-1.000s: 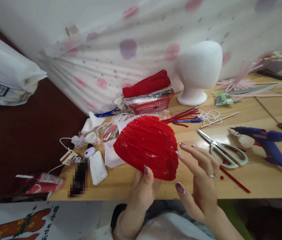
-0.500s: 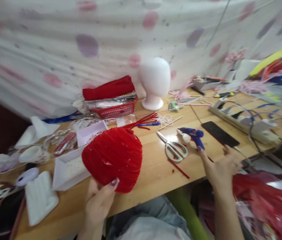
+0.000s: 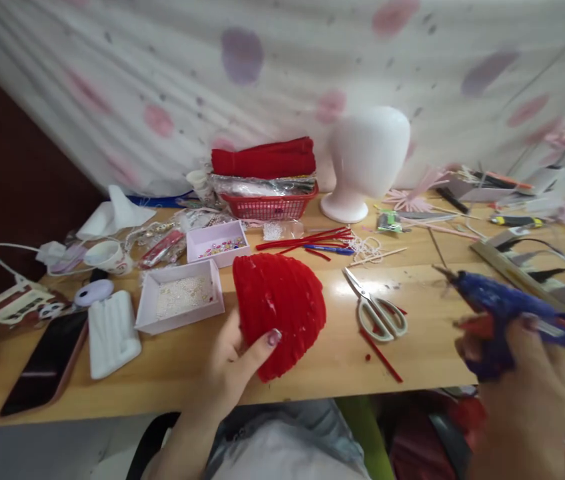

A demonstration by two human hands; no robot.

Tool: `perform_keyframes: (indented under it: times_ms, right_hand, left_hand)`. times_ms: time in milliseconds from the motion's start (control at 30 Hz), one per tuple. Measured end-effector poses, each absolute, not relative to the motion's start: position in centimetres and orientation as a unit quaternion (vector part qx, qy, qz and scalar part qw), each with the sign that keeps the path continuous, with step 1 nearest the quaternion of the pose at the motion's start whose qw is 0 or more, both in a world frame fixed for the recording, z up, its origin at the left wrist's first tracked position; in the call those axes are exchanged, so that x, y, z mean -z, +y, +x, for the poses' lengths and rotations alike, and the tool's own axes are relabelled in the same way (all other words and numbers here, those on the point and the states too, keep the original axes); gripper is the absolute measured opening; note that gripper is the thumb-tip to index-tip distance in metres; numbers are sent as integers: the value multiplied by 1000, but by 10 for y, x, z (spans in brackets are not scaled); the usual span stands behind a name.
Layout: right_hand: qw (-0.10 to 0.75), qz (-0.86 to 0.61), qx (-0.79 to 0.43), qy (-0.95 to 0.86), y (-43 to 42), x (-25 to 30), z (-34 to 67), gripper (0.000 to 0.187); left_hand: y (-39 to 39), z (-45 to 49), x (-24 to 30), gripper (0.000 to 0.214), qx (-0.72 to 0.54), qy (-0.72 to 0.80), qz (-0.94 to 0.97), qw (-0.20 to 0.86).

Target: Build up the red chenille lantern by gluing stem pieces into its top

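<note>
My left hand (image 3: 239, 363) is closed on a red fuzzy cap-like piece (image 3: 282, 307), built of rows of pipe cleaner, with its thumb pressed on the near side. At the right, my right hand (image 3: 527, 373) grips a blue hot glue gun (image 3: 502, 300) that is raised above the table, its nozzle pointing left. Some blur softens this hand and the glue gun. Between the hands lie white-handled scissors (image 3: 375, 307) and a cut red pipe cleaner (image 3: 382, 357).
A white foam head (image 3: 369, 160) stands at the back beside a red basket (image 3: 272, 203). Boxes of beads (image 3: 179, 293) and gems (image 3: 217, 243) sit left of centre. A phone (image 3: 45, 360) lies far left; a power strip (image 3: 507, 263) with cables is at right.
My right hand has taken up the glue gun from the table and lifted it to the right. The red piece has turned in my left hand. The view has swung left.
</note>
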State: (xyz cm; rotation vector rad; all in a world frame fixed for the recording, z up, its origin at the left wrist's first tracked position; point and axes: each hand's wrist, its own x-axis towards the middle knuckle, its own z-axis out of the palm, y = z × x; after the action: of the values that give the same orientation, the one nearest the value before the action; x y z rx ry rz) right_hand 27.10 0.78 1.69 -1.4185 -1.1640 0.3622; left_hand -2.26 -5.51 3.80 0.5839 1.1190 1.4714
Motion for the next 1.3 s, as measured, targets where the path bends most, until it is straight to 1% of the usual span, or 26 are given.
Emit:
perform_keyframes:
  times_ms: [33,67,100,167,300,367,533,633,767,933,1167,1300]
  right_hand:
    - [599,-613,-166,-488,-8,-21,259,39]
    - [599,-618,-184,-475,-21,-25,246,33]
    - [610,-614,-208,-456,-33,-28,233,33]
    - [603,-584,-263,-475,-45,-33,209,42]
    - [551,-552,-286,-557,-38,-38,184,50]
    - [526,-556,-291,-574,-33,-38,183,53]
    - [458,-591,-336,-573,-33,-31,189,52]
    - [434,-610,-356,-559,-33,-29,190,57]
    - [423,-630,-365,-539,-31,-33,187,61]
    - [412,-648,-373,-521,-28,-37,184,62]
    - [407,-651,-399,-501,-25,-40,182,62]
    - [398,-647,-406,-508,-22,-42,180,65]
  left_hand:
    - [-56,-21,-38,53,-619,483,258,564]
    - [-56,-20,-38,51,-614,488,263,562]
    - [-57,-18,-39,50,-611,491,267,561]
    - [-58,-16,-39,49,-605,494,277,560]
    - [-60,-16,-39,50,-564,512,321,562]
    - [-61,-18,-38,48,-537,518,351,566]
    - [-61,-23,-34,43,-496,487,428,577]
    - [-61,-23,-34,44,-480,482,449,580]
    - [-62,-21,-38,45,-466,513,428,580]
    - [-61,-20,-39,44,-448,547,438,555]
    - [-58,-23,-36,41,-442,538,481,533]
    - [-55,-26,-31,41,-459,525,496,517]
